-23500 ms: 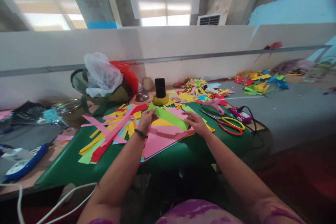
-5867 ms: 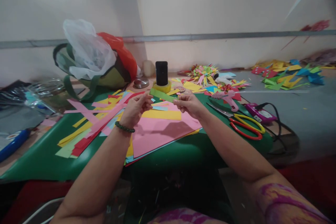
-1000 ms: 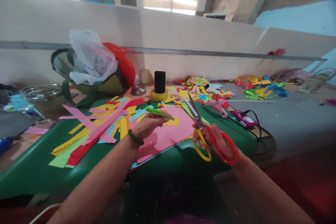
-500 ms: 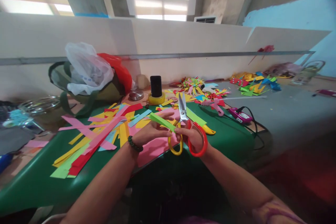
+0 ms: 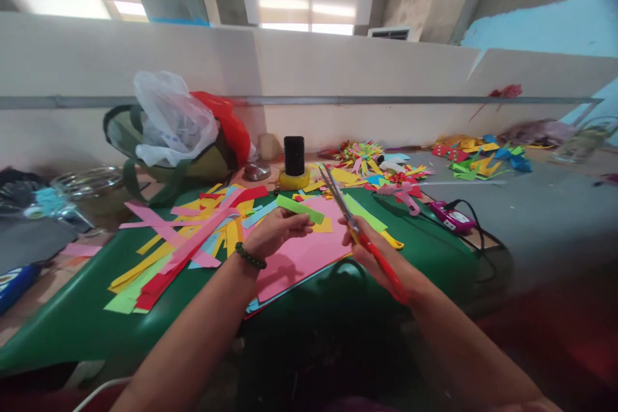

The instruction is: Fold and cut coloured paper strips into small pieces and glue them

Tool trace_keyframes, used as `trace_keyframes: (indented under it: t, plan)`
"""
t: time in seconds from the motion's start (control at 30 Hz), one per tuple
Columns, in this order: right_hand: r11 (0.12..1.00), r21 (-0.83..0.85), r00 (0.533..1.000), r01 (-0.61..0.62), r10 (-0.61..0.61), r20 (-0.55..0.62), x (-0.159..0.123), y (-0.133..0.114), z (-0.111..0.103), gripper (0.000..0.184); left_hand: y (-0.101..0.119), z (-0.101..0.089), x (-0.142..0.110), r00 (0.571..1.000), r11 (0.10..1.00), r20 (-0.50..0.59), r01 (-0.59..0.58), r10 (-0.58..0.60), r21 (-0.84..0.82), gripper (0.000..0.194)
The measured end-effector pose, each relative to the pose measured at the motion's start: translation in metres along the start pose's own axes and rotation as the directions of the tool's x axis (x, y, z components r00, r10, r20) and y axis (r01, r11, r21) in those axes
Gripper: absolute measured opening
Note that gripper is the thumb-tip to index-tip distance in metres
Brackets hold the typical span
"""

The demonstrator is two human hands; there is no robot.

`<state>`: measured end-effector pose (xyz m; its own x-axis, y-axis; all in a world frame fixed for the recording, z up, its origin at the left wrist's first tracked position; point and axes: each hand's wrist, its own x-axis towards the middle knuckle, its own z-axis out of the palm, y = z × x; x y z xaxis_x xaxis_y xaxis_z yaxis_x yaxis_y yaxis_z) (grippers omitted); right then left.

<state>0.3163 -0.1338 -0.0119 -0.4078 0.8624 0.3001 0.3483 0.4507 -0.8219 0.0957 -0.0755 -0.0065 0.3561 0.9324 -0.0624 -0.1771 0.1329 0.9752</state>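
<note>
Between the thumb and fingers of my left hand (image 5: pixel 277 232) is a folded light green paper strip (image 5: pixel 300 208), held above the pink paper sheets (image 5: pixel 302 261). My right hand (image 5: pixel 369 244) grips a pair of scissors (image 5: pixel 348 214) with red and yellow handles, the blades pointing up and away from me. The blades stand a little to the right of the strip and do not touch it. A yellow paper piece (image 5: pixel 323 225) lies on the pink sheet under the strip. Left of my left hand, cut paper strips (image 5: pixel 183 238) in several colours lie in a loose pile.
A phone (image 5: pixel 294 156) stands in a yellow tape roll (image 5: pixel 294 180) at the back. To the right are a pink glue gun (image 5: pixel 403 195), a purple box (image 5: pixel 452 216) with a black cord, and folded paper pieces (image 5: pixel 476 158). A bag (image 5: pixel 193 167) stands at back left.
Over 23.5 seconds, the scissors went from the mat into my right hand, and the green strip was folded smaller. Since half a second ago, my right hand has moved away from the strip, turning the scissors.
</note>
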Motion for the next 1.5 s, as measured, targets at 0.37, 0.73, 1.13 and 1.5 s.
trace_keyframes:
  t: [0.37, 0.73, 1.13, 1.5]
  plan:
    - [0.945, -0.313, 0.961, -0.092, 0.167, 0.22, -0.047, 0.001, -0.019, 0.063, 0.0, 0.001, -0.001, 0.999, 0.998, 0.018, 0.027, -0.026, -0.054, 0.028]
    - [0.938, -0.319, 0.953, -0.138, 0.214, 0.216, -0.041, -0.005, -0.007, 0.067, -0.006, 0.0, 0.002, 0.997, 0.999, 0.072, -0.003, 0.006, -0.043, 0.032]
    - [0.945, -0.281, 0.947, -0.17, 0.236, 0.221, -0.042, -0.001, -0.004, 0.056, -0.006, 0.001, 0.002, 0.997, 0.999, 0.078, 0.001, 0.002, -0.045, 0.035]
    - [0.96, -0.214, 0.949, -0.182, 0.228, 0.217, -0.042, 0.0, -0.001, 0.045, -0.006, 0.001, 0.002, 0.998, 0.999, 0.062, 0.001, 0.003, -0.053, 0.031]
